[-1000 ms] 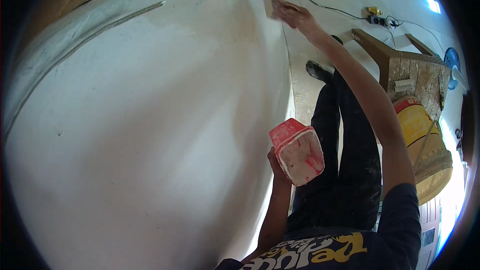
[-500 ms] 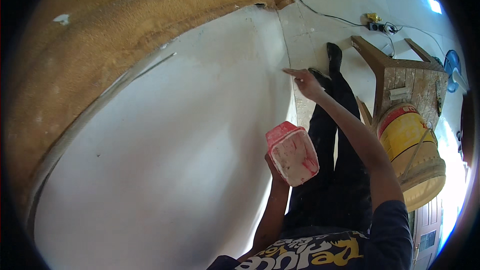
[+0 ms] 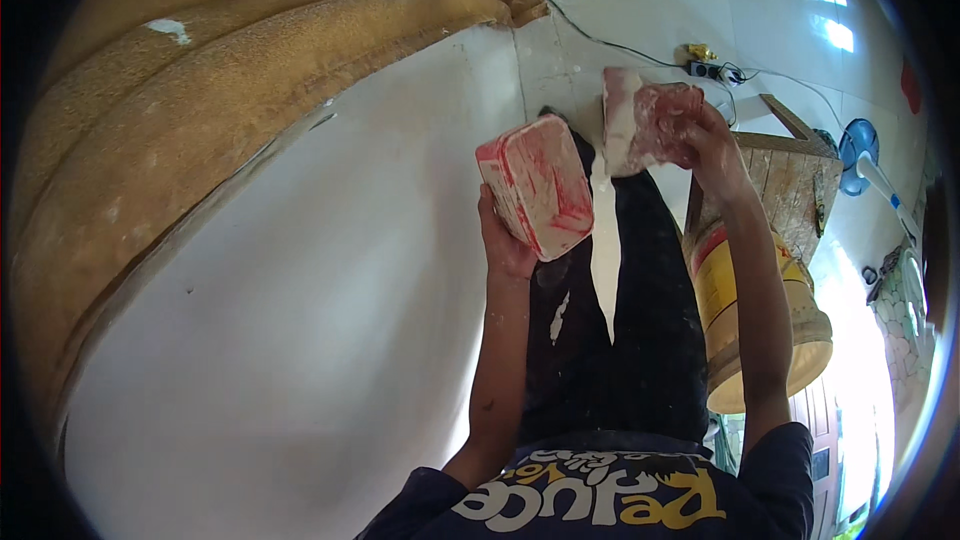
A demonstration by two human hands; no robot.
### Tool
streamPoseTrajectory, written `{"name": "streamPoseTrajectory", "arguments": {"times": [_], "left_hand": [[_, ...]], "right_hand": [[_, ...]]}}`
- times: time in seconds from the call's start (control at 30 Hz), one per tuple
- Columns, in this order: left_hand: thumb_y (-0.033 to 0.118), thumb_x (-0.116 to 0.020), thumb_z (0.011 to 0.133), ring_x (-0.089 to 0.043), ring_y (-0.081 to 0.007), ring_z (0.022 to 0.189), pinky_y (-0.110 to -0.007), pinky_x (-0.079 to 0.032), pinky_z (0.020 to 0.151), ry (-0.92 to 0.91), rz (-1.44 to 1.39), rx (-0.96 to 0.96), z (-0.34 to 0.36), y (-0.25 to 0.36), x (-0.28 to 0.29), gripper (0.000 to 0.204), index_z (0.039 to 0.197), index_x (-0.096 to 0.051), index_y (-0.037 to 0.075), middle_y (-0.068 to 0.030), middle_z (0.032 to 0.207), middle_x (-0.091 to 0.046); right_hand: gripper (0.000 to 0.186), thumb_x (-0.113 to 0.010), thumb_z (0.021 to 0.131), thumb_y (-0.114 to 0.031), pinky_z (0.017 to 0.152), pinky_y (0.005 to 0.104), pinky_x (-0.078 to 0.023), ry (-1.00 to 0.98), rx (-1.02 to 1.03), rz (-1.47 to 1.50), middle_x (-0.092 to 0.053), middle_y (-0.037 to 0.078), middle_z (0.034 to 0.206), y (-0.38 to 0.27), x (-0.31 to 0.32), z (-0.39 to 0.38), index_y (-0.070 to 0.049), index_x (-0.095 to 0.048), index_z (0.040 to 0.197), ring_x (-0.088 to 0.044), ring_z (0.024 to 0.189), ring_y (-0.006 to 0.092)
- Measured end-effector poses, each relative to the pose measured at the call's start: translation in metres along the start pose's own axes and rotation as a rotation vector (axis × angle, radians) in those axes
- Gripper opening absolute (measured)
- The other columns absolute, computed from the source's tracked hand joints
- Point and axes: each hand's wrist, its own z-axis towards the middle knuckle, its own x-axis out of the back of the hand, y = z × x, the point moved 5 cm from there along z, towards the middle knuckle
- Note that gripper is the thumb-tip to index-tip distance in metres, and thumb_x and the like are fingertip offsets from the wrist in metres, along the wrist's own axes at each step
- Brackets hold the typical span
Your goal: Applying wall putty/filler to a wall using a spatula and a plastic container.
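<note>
My left hand [image 3: 510, 245] is wrapped round the side of a red plastic tub [image 3: 545, 190]. The tub is smeared inside and along its rim with whitish paste, and its open side is turned to the view. Off to the right, my right hand [image 3: 715, 150] grips a flat, reddish putty scraper [image 3: 640, 122] caked with the same paste. A gap separates the scraper from the tub. Both stand over my dark-trousered legs, in front of a white wall surface [image 3: 330, 310] that fills the left side.
Brown, rough sheeting [image 3: 250, 70] runs along the wall's far edge. At right stand a paste-spattered wooden stool [image 3: 785, 185] and a yellow bucket [image 3: 720, 285]. Behind them, a cable leads to a power strip [image 3: 705, 70] on the pale floor. A blue object [image 3: 858, 155] lies farther right.
My right hand has drawn away from the wall, and the scraper's broad coated face now shows. The tub in my left hand has risen in the view and tilted. The view has shifted a little.
</note>
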Motion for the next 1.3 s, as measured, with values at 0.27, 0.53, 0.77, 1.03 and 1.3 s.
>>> {"name": "streamPoseTrajectory", "arguments": {"times": [0.27, 0.53, 0.77, 1.03, 1.3], "left_hand": [[0.063, -0.041, 0.096, -0.047, -0.0314, 0.132, -0.048, -0.037, 0.112, -0.190, 0.116, -0.016, 0.029, -0.004, -0.030, 0.073, 0.147, -0.040, 0.011, -0.0120, 0.146, -0.047], [0.052, -0.046, 0.099, -0.059, -0.0254, 0.118, -0.044, -0.049, 0.102, -0.230, 0.130, -0.042, 0.046, 0.008, -0.042, 0.057, 0.136, -0.051, 0.008, -0.0103, 0.131, -0.060], [0.047, -0.054, 0.098, -0.068, -0.0185, 0.096, -0.034, -0.057, 0.085, -0.232, 0.297, -0.059, 0.047, 0.014, -0.042, 0.050, 0.125, -0.057, 0.004, -0.0077, 0.112, -0.068], [0.047, -0.057, 0.097, -0.069, -0.0170, 0.088, -0.031, -0.058, 0.076, -0.178, 0.501, -0.044, 0.041, 0.013, -0.030, 0.052, 0.119, -0.059, 0.000, -0.0107, 0.106, -0.069], [0.051, -0.055, 0.097, -0.067, -0.0204, 0.101, -0.036, -0.056, 0.088, -0.062, 0.709, 0.177, 0.030, 0.002, -0.031, 0.054, 0.126, -0.061, 0.005, -0.0115, 0.117, -0.067]], "right_hand": [[0.031, -0.060, 0.090, -0.009, 0.067, 0.0351, -0.055, -0.116, 0.271, -0.701, -0.070, 0.014, 0.092, -0.051, -0.086, -0.065, -0.001, -0.057, 0.120, -0.070, 0.073, 0.0255], [0.030, -0.059, 0.088, -0.005, 0.069, 0.0506, -0.051, 0.014, 0.371, -1.272, -0.065, 0.024, 0.085, -0.037, -0.127, -0.050, -0.001, -0.058, 0.118, -0.064, 0.077, 0.0426], [0.033, -0.061, 0.085, -0.011, 0.075, 0.0504, -0.052, -0.076, 0.410, -1.279, -0.064, 0.024, 0.082, -0.008, -0.129, -0.015, 0.002, -0.058, 0.115, -0.063, 0.079, 0.0432], [0.033, -0.062, 0.080, -0.008, 0.090, 0.0443, -0.051, -0.287, 0.518, -0.903, -0.063, 0.025, 0.106, 0.032, -0.093, -0.009, 0.005, -0.060, 0.111, -0.061, 0.100, 0.0424], [0.052, -0.058, 0.076, -0.009, 0.066, 0.0341, -0.056, -0.453, -0.039, -0.643, -0.068, 0.016, 0.100, 0.086, -0.063, -0.007, 0.002, -0.057, 0.126, -0.066, 0.076, 0.0226]]}}
